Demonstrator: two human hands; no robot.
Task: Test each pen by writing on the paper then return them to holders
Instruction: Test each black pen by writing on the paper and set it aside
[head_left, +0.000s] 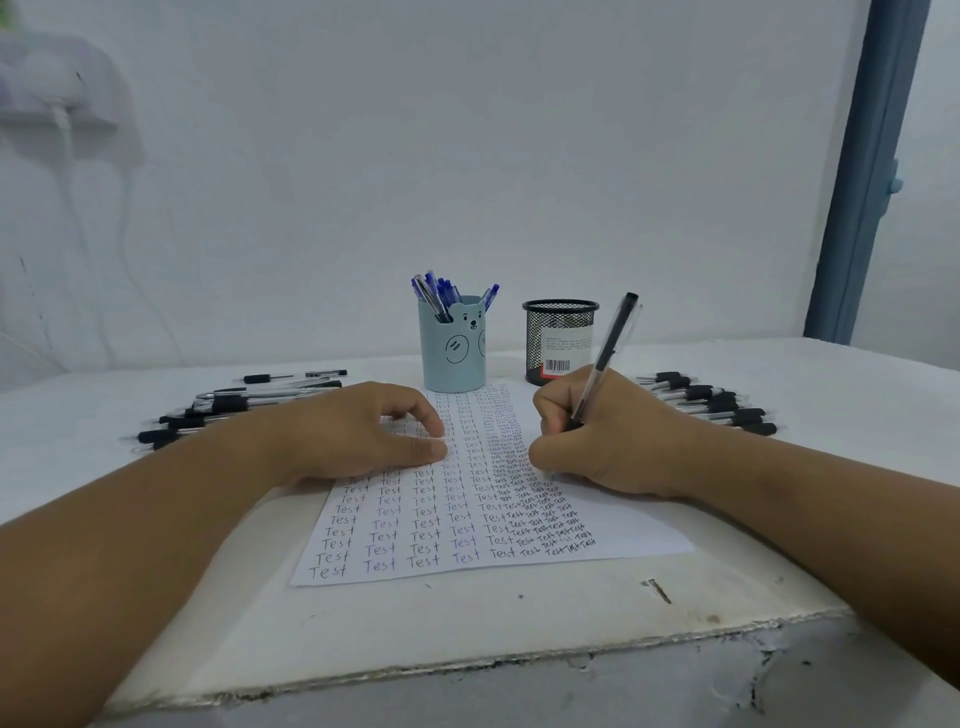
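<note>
Desk (519, 623) white, its near edge chipped and stained, set against a plain white wall (415, 156); blue door frame (867, 182) at far right. Paper (639, 535) lies flat mid-desk, filled with columns of the word "Test", the right columns smaller and crowded.

Right hand (608, 441) rests on the paper's right side, grip clamped round a black pen (608, 353); pen tilted, cap end up and leaning right, tip hidden behind the fingers. Left hand (353, 431) lies on the paper's upper left, fingers loosely bent, holding nothing.

Behind the paper: a pale blue bear-faced holder (452, 358) with blue pens (441, 291) upright in it, touching the sheet's top edge. Just to its right, a black mesh holder (558, 338) with a barcode label; contents cannot be seen. Loose black pens (234, 405) heaped left of the paper, another row (717, 405) to the right, partly hidden by the arms.
</note>
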